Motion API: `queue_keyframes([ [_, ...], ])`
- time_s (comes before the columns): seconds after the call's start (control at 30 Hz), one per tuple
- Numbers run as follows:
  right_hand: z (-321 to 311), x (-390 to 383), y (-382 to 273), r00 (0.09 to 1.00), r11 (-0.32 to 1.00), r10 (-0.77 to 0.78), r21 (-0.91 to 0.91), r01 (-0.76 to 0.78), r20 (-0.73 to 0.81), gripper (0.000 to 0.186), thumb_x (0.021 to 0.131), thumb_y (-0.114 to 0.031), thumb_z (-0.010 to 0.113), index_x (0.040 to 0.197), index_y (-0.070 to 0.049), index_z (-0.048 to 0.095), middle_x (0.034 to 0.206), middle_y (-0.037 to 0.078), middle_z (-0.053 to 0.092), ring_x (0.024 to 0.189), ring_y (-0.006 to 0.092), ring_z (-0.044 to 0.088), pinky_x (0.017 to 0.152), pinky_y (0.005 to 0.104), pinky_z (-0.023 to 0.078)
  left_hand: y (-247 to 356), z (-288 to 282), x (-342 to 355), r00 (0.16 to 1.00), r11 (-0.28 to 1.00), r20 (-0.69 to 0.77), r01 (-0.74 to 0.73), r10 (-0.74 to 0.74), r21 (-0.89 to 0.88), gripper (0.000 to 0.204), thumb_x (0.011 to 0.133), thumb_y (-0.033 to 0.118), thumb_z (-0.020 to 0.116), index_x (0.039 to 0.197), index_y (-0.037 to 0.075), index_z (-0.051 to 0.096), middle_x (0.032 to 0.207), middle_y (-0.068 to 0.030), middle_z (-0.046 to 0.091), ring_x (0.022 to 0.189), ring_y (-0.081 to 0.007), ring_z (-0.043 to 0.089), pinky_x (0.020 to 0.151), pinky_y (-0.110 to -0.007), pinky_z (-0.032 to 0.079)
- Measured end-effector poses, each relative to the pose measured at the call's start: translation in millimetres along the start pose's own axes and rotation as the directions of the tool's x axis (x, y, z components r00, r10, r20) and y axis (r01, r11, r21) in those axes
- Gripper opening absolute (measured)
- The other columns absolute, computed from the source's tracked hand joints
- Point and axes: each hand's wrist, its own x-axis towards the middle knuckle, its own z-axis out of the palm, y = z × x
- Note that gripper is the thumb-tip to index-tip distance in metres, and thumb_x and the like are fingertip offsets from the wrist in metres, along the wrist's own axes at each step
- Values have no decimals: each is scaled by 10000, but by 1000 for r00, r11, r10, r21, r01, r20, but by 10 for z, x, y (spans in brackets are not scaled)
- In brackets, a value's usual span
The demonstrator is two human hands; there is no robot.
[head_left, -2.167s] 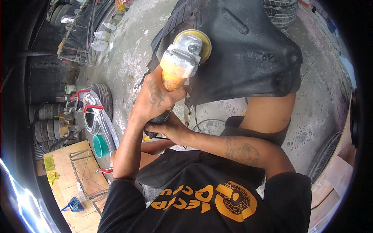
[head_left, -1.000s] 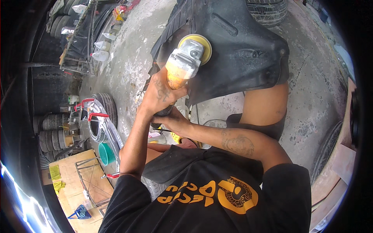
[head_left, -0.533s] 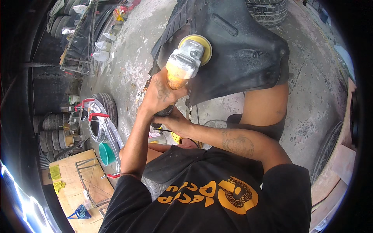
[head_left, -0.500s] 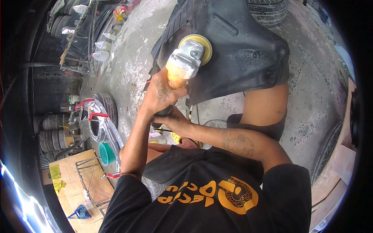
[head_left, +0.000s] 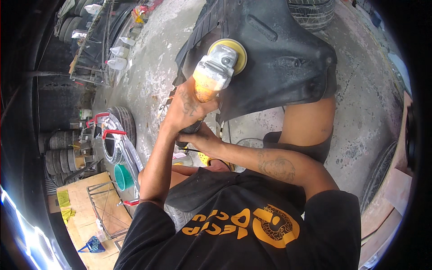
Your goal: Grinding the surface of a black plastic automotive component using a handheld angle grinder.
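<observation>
My left hand [head_left: 186, 105] is closed around the yellow-orange body of a worn angle grinder [head_left: 211, 74] with a silver head. Its round yellow-rimmed disc [head_left: 238, 51] lies at the ragged left part of a black, moulded sheet panel [head_left: 281, 67], which rests over my right leg. Thin orange streaks like sparks show just left of my left hand. My right hand [head_left: 200, 137] wraps the tool's dark rear end below, with a black cord beside it. The disc's working face is hidden.
Stacked tyres stand at the top [head_left: 310, 13] and left [head_left: 63, 159]. A long silver piece [head_left: 123, 148] with red clamps lies beside a tyre and a green basin [head_left: 123, 175]. A plywood board [head_left: 83, 207], a metal rack [head_left: 90, 54] and white jugs [head_left: 117, 63] are leftward.
Since 2.2 seconds ago the panel's right corner has shifted up and left, and my left hand and grinder slightly right in view. Over the last half second little differs; the orange streaks vary.
</observation>
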Motion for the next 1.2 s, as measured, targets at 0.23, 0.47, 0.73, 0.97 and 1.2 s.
queue_keyframes([
  [0.23, -14, 0, 16, 1000, 1000, 16, -19, -16, -5, 381, 806, -92, 841, 1144, -15, 685, 1066, 64, 740, 1009, 148, 701, 900, 317, 553, -6, 11, -6, 1000, 999, -10, 15, -15, 34, 501, 732, 123, 776, 1194, -21, 645, 990, -159, 763, 894, -245, 736, 852, -363, 564],
  [0.47, -23, 6, 29, 1000, 1000, 0, 3, 0, 2, 388, 804, -102, 845, 1146, -16, 684, 1064, 58, 737, 1001, 145, 701, 892, 308, 556, -9, -1, -5, 1000, 1000, -2, 26, -26, 12, 528, 718, 116, 776, 1208, -22, 637, 993, -156, 758, 897, -250, 730, 860, -368, 563],
  [0.73, -17, -3, -13, 1000, 1000, 0, -16, 0, 9, 375, 804, -100, 839, 1135, -17, 683, 1048, 49, 735, 992, 141, 698, 878, 310, 551, -69, 12, 16, 1000, 1000, 0, 19, -19, -19, 518, 718, 122, 775, 1194, -27, 639, 973, -159, 758, 879, -256, 729, 859, -371, 563],
  [0.97, -20, 7, 34, 1000, 1000, -21, 13, 21, 8, 381, 805, -111, 845, 1136, -21, 679, 1055, 44, 732, 994, 139, 692, 882, 312, 543, -62, 17, 6, 1000, 1000, -10, 14, -14, -5, 503, 720, 122, 770, 1182, -29, 643, 954, -157, 757, 865, -255, 730, 849, -370, 563],
  [1.2, -30, 3, 39, 1000, 1000, -3, 30, 3, 3, 387, 810, -105, 851, 1144, -16, 677, 1066, 53, 735, 1018, 143, 696, 908, 316, 545, -39, 23, 0, 1000, 1000, -25, 14, -14, 8, 500, 716, 125, 774, 1173, -31, 646, 954, -157, 757, 869, -244, 730, 837, -364, 565],
])
